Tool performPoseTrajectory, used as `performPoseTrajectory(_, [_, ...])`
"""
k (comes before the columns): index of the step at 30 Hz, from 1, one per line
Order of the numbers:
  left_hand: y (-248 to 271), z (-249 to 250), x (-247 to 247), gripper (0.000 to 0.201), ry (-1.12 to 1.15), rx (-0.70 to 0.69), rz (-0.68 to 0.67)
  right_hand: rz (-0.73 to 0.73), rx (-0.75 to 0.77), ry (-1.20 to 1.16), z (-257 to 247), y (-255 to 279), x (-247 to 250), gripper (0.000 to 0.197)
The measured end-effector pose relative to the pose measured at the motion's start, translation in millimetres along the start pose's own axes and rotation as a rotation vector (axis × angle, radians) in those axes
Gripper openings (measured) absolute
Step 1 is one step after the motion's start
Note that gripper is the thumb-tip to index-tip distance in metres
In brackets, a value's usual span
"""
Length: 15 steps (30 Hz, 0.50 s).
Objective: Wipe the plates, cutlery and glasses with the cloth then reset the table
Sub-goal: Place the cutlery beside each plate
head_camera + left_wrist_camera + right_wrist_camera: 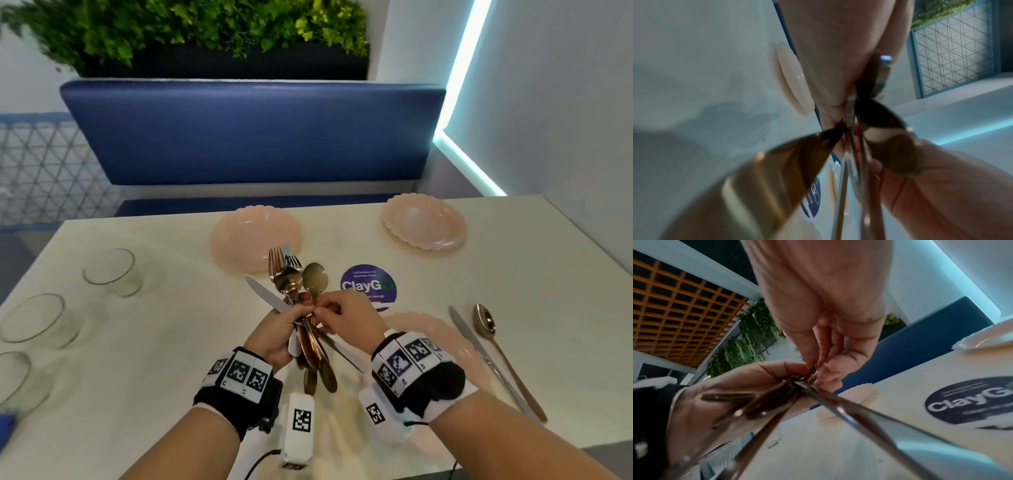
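Head view alone shows left hand [274, 329] gripping the cutlery bundle [291, 284], right hand [346, 318] pinching a spoon [315, 279]

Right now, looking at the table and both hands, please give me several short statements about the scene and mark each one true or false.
1. The left hand grips a bundle of cutlery. True.
2. The right hand rests flat on the table. False: it pinches a spoon at the bundle.
3. Three glasses stand at the table's left side. True.
4. A knife and a gold spoon lie on the table beside the near plate. True.
5. The plates are dark blue. False: they are pale pink with scalloped rims.
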<state>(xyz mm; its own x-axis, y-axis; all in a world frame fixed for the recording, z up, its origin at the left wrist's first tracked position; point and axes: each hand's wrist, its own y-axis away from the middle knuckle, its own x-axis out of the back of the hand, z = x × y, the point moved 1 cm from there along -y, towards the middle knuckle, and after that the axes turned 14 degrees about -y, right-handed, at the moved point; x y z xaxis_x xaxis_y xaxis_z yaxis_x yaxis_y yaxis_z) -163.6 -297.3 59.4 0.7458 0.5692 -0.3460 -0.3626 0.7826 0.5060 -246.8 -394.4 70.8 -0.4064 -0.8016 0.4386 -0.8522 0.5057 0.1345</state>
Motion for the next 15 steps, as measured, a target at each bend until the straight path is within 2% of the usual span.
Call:
performPoseTrajectory(4, [12.5, 2.4, 25.3, 0.029, 0.041, -0.010, -0.018, -0.027, -0.119, -0.066, -13.4, -11.6, -26.3, 0.014])
performPoseTrajectory(8, [19.1, 3.0, 48.4, 0.028, 0.065, 0.013, -0.027, -0.041, -0.178, -0.061, -25.2, -20.4, -45.9, 0.028])
performPoseTrajectory(12, [23.5, 4.9, 65.3, 0.023, 0.155, 0.007, -0.045, 0.055, -0.256, -0.193, -30.4, -27.4, -57.9, 0.020])
performPoseTrajectory(15, [24.8, 8.7, 76.7, 0.024, 0.155, 0.012, -0.071, 0.120, -0.275, -0.192, -34.7, -32.5, -65.0, 0.010])
